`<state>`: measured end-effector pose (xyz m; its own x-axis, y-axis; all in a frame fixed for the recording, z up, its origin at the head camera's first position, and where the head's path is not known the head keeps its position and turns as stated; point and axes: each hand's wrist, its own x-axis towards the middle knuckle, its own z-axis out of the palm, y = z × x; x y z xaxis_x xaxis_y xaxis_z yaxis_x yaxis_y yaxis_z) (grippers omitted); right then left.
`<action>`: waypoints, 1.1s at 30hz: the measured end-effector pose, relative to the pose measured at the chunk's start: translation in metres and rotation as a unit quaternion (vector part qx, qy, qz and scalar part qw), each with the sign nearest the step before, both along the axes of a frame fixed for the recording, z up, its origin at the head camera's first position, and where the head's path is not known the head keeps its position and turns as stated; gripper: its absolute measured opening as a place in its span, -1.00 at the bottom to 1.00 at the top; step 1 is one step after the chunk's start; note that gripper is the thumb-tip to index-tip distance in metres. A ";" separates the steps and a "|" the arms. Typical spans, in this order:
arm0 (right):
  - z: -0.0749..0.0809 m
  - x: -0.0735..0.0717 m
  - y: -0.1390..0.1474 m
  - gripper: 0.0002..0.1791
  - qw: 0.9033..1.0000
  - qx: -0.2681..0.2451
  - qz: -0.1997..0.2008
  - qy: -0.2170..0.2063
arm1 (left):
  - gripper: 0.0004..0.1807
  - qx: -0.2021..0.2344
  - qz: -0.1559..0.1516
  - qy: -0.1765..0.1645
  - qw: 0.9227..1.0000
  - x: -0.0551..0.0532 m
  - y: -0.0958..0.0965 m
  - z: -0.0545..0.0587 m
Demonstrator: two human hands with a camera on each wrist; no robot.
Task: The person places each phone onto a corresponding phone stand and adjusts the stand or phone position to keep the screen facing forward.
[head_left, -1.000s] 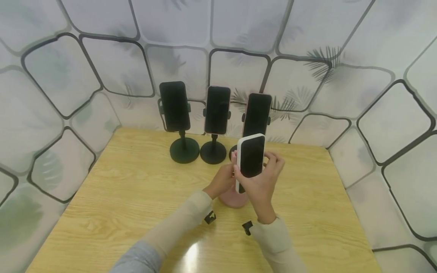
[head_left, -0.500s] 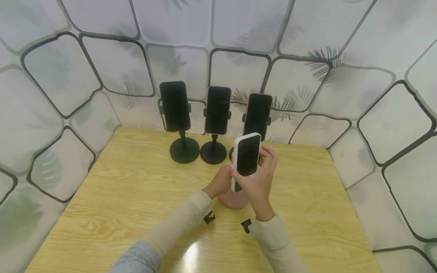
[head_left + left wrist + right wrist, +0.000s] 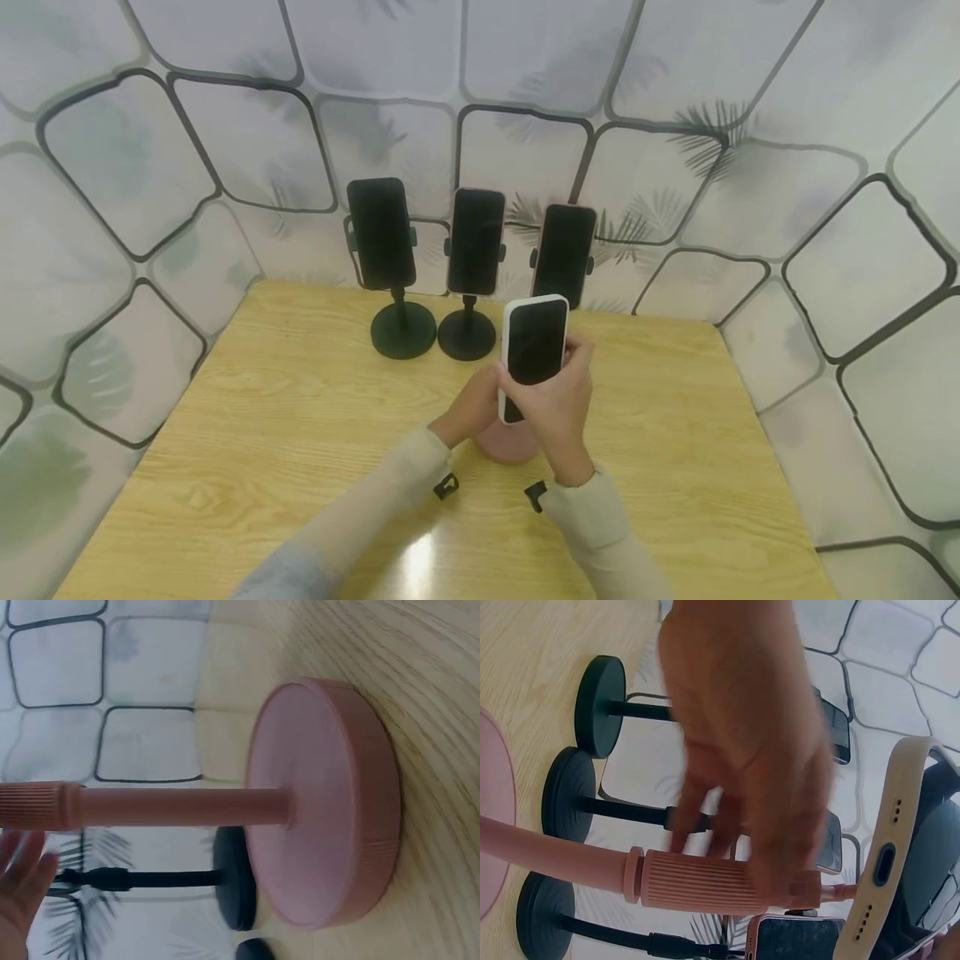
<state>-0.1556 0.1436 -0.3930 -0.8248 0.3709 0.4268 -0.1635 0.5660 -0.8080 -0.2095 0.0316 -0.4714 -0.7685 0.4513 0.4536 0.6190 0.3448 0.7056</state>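
Note:
My right hand (image 3: 557,408) grips a white-cased smartphone (image 3: 536,342) around its lower part, thumb on the left edge and the dark screen facing me. Below and behind the phone stands a pink phone stand with a round base (image 3: 507,442). My left hand (image 3: 471,408) reaches in from the left, and its fingers curl on the stand's ribbed collar (image 3: 701,881) in the right wrist view. In the left wrist view the slim pink post (image 3: 180,807) runs to the thick base. The phone's bottom edge (image 3: 885,862), with its port, shows just beyond the collar. The stand's holder is largely hidden.
Behind, a dark green stand (image 3: 403,331) and a black stand (image 3: 467,335) each bear a phone. A third phone (image 3: 564,254) stands to their right, its stand mostly hidden by my right hand. All are on a wooden table (image 3: 300,400) before a patterned wall (image 3: 525,50).
The white phone and my right hand have moved left, and the phone has turned to face me more squarely. The left hand stays at the stand, shifting slightly left.

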 end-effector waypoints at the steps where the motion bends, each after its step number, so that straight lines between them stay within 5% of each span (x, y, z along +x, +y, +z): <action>1: 0.000 0.000 -0.001 -0.13 1.000 0.001 -0.001 0.000 | -0.63 0.016 0.006 0.019 1.000 0.002 -0.003 0.003; 4: 0.000 0.000 -0.003 -0.13 1.000 0.002 -0.002 0.004 | -0.41 0.056 0.028 0.124 0.990 0.005 -0.015 0.018; 8: 0.000 0.000 -0.003 -0.13 1.000 0.000 -0.001 0.013 | -0.54 0.066 0.019 0.272 0.960 0.000 -0.026 0.039; 11: -0.001 -0.001 -0.002 -0.13 1.000 -0.006 0.002 0.018 | -0.67 0.053 -0.002 0.318 0.947 -0.005 -0.029 0.049; 15: -0.003 0.001 -0.001 -0.13 1.000 -0.008 0.005 0.016 | -0.72 0.036 -0.010 0.335 0.942 -0.007 -0.031 0.055; 25: -0.003 0.003 0.003 -0.12 1.000 -0.007 0.011 0.008 | -0.72 0.022 -0.067 0.319 0.945 -0.008 -0.042 0.074; 33: -0.004 0.002 0.003 -0.08 1.000 -0.009 0.011 0.007 | -0.66 0.035 -0.074 0.302 0.950 -0.005 -0.049 0.074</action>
<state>-0.1533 0.1463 -0.3973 -0.8263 0.3610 0.4323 -0.1873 0.5478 -0.8154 -0.2149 -0.0170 -0.3975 -0.2885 0.4866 0.8246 0.9564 0.1881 0.2236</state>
